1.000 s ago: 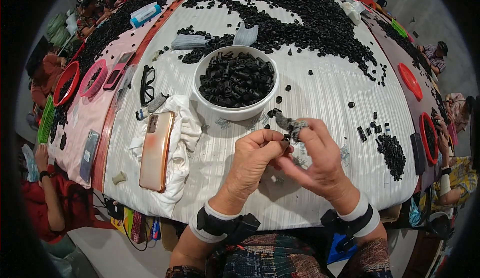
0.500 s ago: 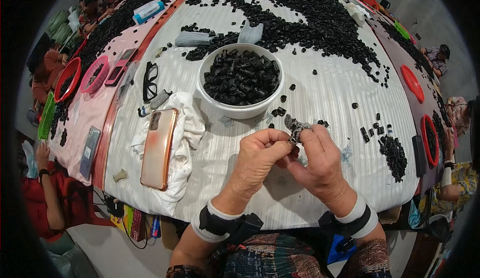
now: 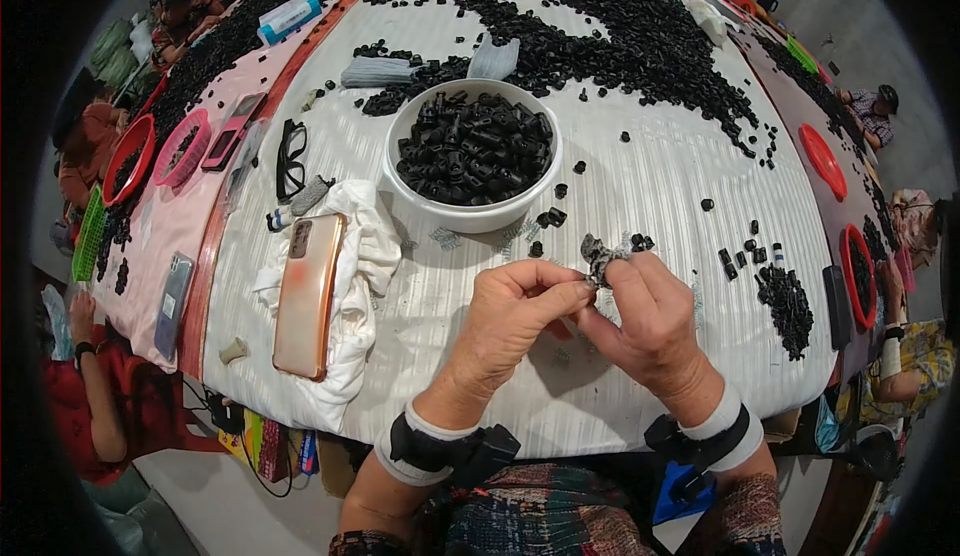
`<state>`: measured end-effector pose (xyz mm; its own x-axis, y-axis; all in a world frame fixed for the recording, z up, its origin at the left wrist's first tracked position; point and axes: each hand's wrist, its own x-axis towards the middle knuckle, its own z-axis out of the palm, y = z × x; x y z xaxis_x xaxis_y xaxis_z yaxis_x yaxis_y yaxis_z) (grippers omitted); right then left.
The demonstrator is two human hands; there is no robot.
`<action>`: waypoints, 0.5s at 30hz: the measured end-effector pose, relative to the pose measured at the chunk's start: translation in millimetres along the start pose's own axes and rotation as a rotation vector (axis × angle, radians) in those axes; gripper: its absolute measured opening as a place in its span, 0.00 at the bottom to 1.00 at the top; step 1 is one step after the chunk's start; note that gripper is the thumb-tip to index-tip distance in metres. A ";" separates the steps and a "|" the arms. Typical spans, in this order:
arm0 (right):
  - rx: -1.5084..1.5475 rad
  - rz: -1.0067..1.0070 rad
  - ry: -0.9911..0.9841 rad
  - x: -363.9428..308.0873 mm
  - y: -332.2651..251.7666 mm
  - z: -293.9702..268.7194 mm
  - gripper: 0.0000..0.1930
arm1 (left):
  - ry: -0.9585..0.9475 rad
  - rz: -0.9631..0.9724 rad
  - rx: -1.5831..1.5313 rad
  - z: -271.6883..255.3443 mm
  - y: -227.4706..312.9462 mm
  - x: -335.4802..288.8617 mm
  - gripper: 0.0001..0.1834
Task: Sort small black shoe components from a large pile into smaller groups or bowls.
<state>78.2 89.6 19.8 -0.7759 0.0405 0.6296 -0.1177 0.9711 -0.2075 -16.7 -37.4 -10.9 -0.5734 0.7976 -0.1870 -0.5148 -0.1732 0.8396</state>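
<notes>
Close together over the near middle of the table are my two hands. My left hand (image 3: 518, 316) is closed, thumb and forefinger pinching something too small to make out. My right hand (image 3: 650, 321) curls its fingers around a crumpled, speckled dark-grey scrap, perhaps cloth (image 3: 598, 253), which sticks up above the fingertips. The fingertips of both hands nearly meet beneath it. Just beyond them stands a white bowl (image 3: 475, 218) heaped with small black plastic parts (image 3: 475, 146). A few loose black parts (image 3: 550, 218) lie between bowl and hands.
A phone (image 3: 308, 301) rests on a white cloth (image 3: 362, 306) at left, below black-framed glasses (image 3: 291, 161). A small pile of black parts (image 3: 785, 316) lies right. Beyond the bowl spreads a large heap (image 3: 640, 61) with grey cloth pieces (image 3: 378, 72). Other people sit along both sides.
The hands have shifted slightly, with the right hand's fingers turned a little around the grey scrap. The whole view has moved slightly; the bowl and phone keep their places on the table.
</notes>
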 end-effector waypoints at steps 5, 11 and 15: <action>0.001 -0.033 -0.028 -3.5 -1.3 0.7 0.13 | 0.007 0.008 0.018 -1.1 -1.9 0.3 0.08; 0.051 -0.020 0.027 -2.0 2.0 3.2 0.12 | 0.014 -0.034 -0.180 0.7 1.0 1.1 0.09; 0.034 -0.019 0.036 -3.5 2.3 2.0 0.12 | -0.040 -0.063 -0.125 -0.6 -2.7 2.2 0.09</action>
<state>79.4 91.2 15.6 -0.7503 0.0315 0.6603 -0.1536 0.9632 -0.2204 -17.0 -35.5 -13.9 -0.5128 0.8312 -0.2147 -0.6255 -0.1905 0.7566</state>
